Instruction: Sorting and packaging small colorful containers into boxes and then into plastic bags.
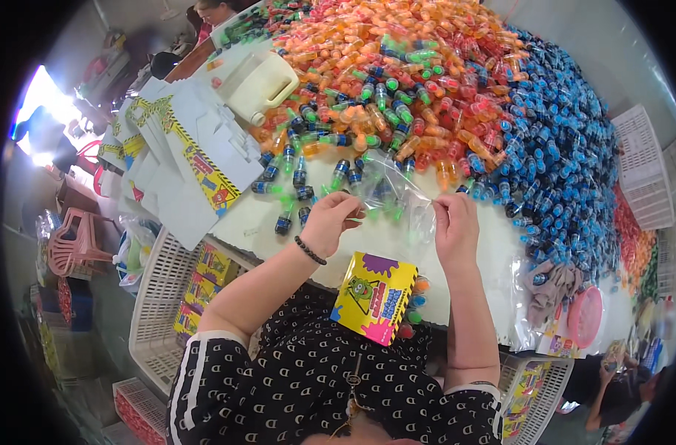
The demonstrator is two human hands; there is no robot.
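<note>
A clear plastic bag [399, 194] is stretched between my two hands above the white table. At its left edge, my left hand [334, 222] is closed in a pinch on the film; a dark beaded bracelet circles that wrist. My right hand [455, 226] pinches the bag's right edge between thumb and fingers. Below the hands, at the table's near edge, a yellow printed box [375, 298] with purple and pink splashes leans toward me. Small bottles with coloured caps [416, 302] show along its right side. More small bottles with dark and green parts [299, 176] lie beyond my left hand.
Heaped orange bottles [338, 44] and blue bottles [560, 141] cover the far and right table. Flat printed cartons [204, 148] and a cream jug [258, 87] lie left. White crates [151, 311] flank me. A grey cloth [553, 285] and pink bowl [585, 317] sit right. Other people are nearby.
</note>
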